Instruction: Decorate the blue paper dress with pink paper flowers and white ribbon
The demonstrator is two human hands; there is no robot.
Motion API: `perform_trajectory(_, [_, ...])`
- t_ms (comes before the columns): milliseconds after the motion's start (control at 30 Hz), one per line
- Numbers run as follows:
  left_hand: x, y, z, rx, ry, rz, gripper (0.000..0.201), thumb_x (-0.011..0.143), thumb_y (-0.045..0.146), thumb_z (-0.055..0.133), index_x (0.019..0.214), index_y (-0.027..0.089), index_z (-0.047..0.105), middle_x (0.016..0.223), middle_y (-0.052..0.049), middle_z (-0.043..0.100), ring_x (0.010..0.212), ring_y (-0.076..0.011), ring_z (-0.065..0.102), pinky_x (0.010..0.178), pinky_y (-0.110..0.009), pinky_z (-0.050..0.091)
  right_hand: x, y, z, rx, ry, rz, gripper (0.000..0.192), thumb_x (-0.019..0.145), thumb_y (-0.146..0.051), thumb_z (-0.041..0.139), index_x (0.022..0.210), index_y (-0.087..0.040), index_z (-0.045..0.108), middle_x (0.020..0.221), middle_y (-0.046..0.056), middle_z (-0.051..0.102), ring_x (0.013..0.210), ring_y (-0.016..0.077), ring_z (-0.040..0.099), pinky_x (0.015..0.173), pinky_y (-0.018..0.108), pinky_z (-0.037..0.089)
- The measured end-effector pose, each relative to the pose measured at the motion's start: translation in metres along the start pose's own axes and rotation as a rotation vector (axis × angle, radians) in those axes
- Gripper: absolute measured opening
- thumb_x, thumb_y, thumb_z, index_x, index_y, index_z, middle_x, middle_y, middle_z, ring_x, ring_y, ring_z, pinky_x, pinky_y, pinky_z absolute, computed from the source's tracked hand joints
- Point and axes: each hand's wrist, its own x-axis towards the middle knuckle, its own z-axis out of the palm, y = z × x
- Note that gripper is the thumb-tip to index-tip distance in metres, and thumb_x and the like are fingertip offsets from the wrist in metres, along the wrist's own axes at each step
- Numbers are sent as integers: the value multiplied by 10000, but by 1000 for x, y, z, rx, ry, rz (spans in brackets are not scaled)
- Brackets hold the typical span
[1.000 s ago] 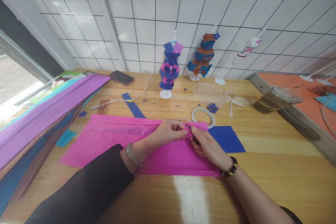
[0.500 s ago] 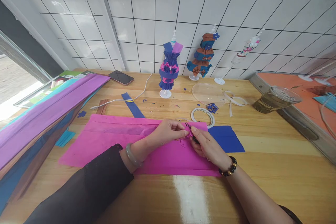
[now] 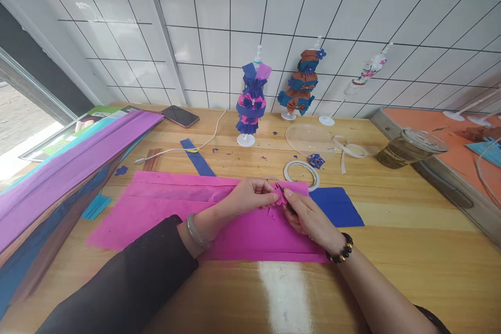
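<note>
My left hand (image 3: 250, 195) pinches a small folded piece of pink paper (image 3: 279, 199) above a large pink crepe sheet (image 3: 164, 209) spread on the wooden table (image 3: 410, 240). My right hand (image 3: 309, 216) meets it from the right, fingers closed on small scissors (image 3: 282, 189) whose dark tips touch the pink piece. Tiny pink scraps (image 3: 271, 212) lie on the sheet under the hands. A blue paper sheet (image 3: 338, 207) lies just right of my right hand.
A tape roll (image 3: 302, 173), clear lid (image 3: 309, 140) and ribbon sit behind the hands. Two paper-dressed stands (image 3: 250, 102) (image 3: 302, 86) and a phone (image 3: 180, 116) stand by the tiled wall. Rolled crepe paper (image 3: 58, 177) fills the left; a drink cup (image 3: 409, 148) and orange tray (image 3: 442, 130) are at right.
</note>
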Motion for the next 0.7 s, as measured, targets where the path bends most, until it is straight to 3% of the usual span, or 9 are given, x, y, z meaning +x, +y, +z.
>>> perform_trajectory(700, [-1,-2,-2,22,-49,22,248,703,356,639,692,112,599,607,-13,583,538,-69,490,536,-207,379,-1,-1,0,-83,-1,-15,465,840,-591,341,578,-206,325,437,-87,245,385,53,204,369,209,148])
